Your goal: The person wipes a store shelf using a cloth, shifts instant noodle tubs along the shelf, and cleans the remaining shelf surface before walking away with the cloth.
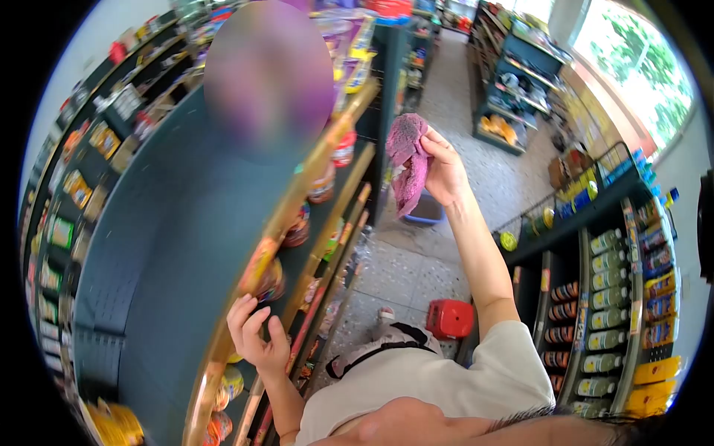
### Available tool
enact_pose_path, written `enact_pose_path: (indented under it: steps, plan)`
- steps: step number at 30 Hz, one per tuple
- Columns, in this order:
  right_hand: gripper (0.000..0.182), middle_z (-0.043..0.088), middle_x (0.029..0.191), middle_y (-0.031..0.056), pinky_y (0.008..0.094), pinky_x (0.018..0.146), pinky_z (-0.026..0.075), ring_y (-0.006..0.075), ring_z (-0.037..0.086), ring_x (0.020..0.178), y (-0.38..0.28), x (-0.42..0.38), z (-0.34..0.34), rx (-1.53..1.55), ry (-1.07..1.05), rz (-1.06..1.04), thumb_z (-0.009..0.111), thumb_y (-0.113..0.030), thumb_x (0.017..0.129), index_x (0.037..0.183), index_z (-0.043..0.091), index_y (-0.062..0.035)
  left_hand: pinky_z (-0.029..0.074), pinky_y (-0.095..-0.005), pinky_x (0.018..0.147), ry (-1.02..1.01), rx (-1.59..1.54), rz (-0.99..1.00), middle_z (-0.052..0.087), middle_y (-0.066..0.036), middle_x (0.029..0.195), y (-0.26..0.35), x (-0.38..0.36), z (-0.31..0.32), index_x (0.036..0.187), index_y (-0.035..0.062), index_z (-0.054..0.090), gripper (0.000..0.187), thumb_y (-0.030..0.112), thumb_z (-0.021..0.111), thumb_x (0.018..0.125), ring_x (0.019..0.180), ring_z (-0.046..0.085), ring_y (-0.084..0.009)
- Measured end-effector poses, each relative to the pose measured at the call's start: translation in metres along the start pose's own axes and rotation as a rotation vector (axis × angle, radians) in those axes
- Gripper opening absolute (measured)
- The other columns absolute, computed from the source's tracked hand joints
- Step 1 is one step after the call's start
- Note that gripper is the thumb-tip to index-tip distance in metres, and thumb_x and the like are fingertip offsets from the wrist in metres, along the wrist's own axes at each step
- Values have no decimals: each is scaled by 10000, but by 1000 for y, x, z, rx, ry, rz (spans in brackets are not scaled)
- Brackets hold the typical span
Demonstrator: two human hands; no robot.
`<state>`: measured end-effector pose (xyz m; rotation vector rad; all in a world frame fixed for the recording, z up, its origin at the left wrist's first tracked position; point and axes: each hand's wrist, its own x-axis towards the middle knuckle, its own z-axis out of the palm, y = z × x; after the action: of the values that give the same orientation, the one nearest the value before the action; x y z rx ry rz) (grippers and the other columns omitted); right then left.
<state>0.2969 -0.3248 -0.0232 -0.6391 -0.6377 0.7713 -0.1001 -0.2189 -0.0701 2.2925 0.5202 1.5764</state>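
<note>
A pink cloth (409,167) with a dark grey, dirty-looking patch at its top hangs bunched from my right hand (445,167), which pinches it between thumb and fingers over the aisle. My left hand (260,334) is at the front edge of a dark shelf (186,215), its fingers apart and slightly curled, with nothing in them. Yellow strips and labels run along that edge. Jars and packs (271,281) stand on the lower tiers just beyond my left hand.
A blue-rimmed bucket (425,210) stands on the floor below the cloth. Near my feet is a red stool (450,320). Shelves with bottles (608,279) line the right side. A blurred oval covers part of the upper left.
</note>
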Motion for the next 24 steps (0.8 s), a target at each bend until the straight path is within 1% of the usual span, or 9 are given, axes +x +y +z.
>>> enact_pose_path:
  steps: [2, 6, 11, 13, 16, 18, 20, 22, 24]
  plan:
    - [359, 668, 1246, 90, 366, 983, 523, 196, 652, 1115, -28, -12, -51, -16, 122, -47, 582, -56, 963, 1320, 582, -20, 484, -460, 969, -74, -101, 54, 630, -165, 1126, 2, 15, 56, 996, 12, 639, 139, -10, 634, 859, 1083, 619, -366]
    - [353, 664, 1224, 94, 353, 984, 520, 193, 648, 1106, -65, -41, -141, -112, 355, -150, 591, -23, 951, 1303, 582, -14, 503, -483, 956, -247, -262, 75, 632, -145, 1093, 7, 36, 164, 989, 26, 660, 184, -18, 682, 811, 1061, 624, -364]
    - [332, 663, 1193, 84, 328, 993, 492, 181, 636, 1086, -89, -75, -222, -205, 586, -199, 593, 0, 944, 1276, 590, -12, 504, -441, 939, -470, -428, 11, 653, -158, 1073, 20, 49, 278, 973, 21, 677, 189, -18, 705, 790, 1042, 631, -351]
    - [350, 662, 1188, 75, 315, 983, 489, 170, 628, 1086, -92, -84, -248, -234, 606, -186, 602, 21, 927, 1274, 584, -21, 500, -441, 933, -534, -462, 18, 654, -157, 1070, 22, 49, 313, 979, 21, 678, 194, -16, 705, 790, 1035, 631, -349]
    - [395, 651, 1209, 74, 307, 973, 496, 170, 631, 1079, -87, -84, -278, -202, 736, -183, 598, 66, 905, 1289, 571, -23, 497, -431, 913, -627, -541, -1, 657, -158, 1065, 24, 57, 365, 991, 16, 677, 198, -3, 705, 796, 1027, 632, -340]
    - [400, 653, 1170, 55, 318, 964, 511, 166, 633, 1060, -81, -73, -295, -157, 820, -190, 608, 84, 892, 1271, 581, -39, 495, -424, 908, -681, -572, -11, 656, -165, 1065, 21, 61, 398, 1000, 8, 672, 198, 4, 701, 804, 1018, 631, -345]
    - [401, 653, 1134, 38, 322, 949, 527, 161, 641, 1022, -75, -60, -320, -120, 877, -181, 628, 99, 872, 1239, 595, -60, 500, -402, 918, -734, -593, -4, 655, -159, 1083, 17, 68, 432, 1012, 5, 673, 194, -3, 685, 818, 1027, 636, -326]
    - [363, 656, 1107, 30, 306, 916, 530, 149, 642, 997, -64, -44, -353, -137, 882, -167, 647, 76, 877, 1209, 603, -64, 508, -381, 909, -767, -602, 8, 656, -154, 1091, 9, 75, 467, 1026, 8, 672, 200, -5, 678, 827, 1018, 641, -306]
    - [327, 656, 1068, 21, 281, 853, 519, 124, 627, 959, -52, -23, -388, -189, 924, -146, 677, 28, 885, 1190, 601, -65, 509, -377, 900, -813, -594, -62, 655, -157, 1084, 1, 81, 503, 1027, 7, 670, 199, -1, 678, 829, 1007, 642, -306]
